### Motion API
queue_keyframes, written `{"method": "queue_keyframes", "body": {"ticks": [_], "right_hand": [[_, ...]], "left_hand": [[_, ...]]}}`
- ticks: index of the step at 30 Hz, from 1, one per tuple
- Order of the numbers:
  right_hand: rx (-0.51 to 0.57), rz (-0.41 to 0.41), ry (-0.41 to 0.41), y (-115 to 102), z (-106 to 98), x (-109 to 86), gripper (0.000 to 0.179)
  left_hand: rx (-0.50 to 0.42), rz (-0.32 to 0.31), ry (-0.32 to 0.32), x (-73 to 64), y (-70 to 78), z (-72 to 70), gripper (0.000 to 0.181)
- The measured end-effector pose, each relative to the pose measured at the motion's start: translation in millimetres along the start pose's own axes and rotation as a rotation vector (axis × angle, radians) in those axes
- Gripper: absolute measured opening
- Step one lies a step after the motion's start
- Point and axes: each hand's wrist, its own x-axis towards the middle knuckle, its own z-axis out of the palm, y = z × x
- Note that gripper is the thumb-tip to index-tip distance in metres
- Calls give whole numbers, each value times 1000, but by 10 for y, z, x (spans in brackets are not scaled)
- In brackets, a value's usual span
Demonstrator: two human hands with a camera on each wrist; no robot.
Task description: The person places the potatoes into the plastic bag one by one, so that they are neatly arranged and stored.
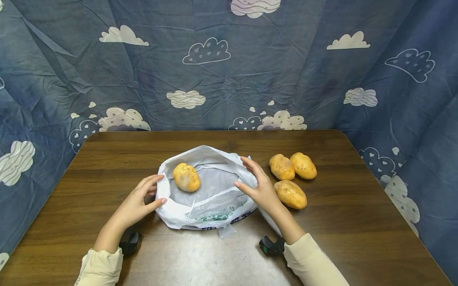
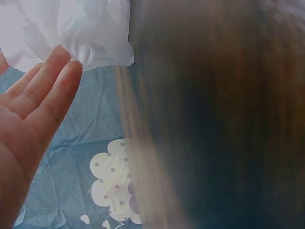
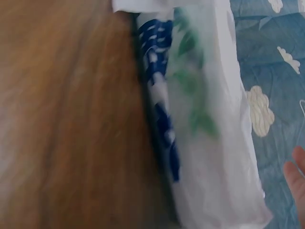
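Note:
A white plastic bag with a wide mouth sits on the table, green and blue print showing on its near side. One potato lies inside it, toward the left. At the bag's left rim, my left hand touches the plastic with thumb and fingers apart; the left wrist view shows its fingers nearly straight against the bag. My right hand is spread at the right rim, holding nothing; whether it touches the plastic is unclear. In the right wrist view only some fingertips show, beside the bag.
Right of the bag, three potatoes lie close together: one at the back left, one at the back right and one in front. The brown wooden table ends at a blue cloud-patterned cloth.

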Motion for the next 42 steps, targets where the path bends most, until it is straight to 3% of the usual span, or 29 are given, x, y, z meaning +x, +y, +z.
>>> {"method": "queue_keyframes", "body": {"ticks": [7, 14, 22, 30, 35, 42], "right_hand": [[2, 4, 2, 75, -77, -111, 61], [-62, 16, 36, 114, -210, -201, 62], [-157, -15, 82, 141, -414, -302, 63], [-258, -28, 127, 145, -587, -394, 65], [-260, -15, 124, 403, -725, -522, 72], [-291, -19, 138, 619, -874, -662, 77]], "left_hand": [[4, 6, 6, 1, 29, 5, 62], [6, 21, 7, 15, 292, -45, 57], [5, 13, 3, 7, 358, -65, 56], [2, -3, 1, 13, 352, -62, 56], [-2, -8, -2, 11, 341, -57, 57], [7, 11, 5, 3, 12, 7, 61]]}}
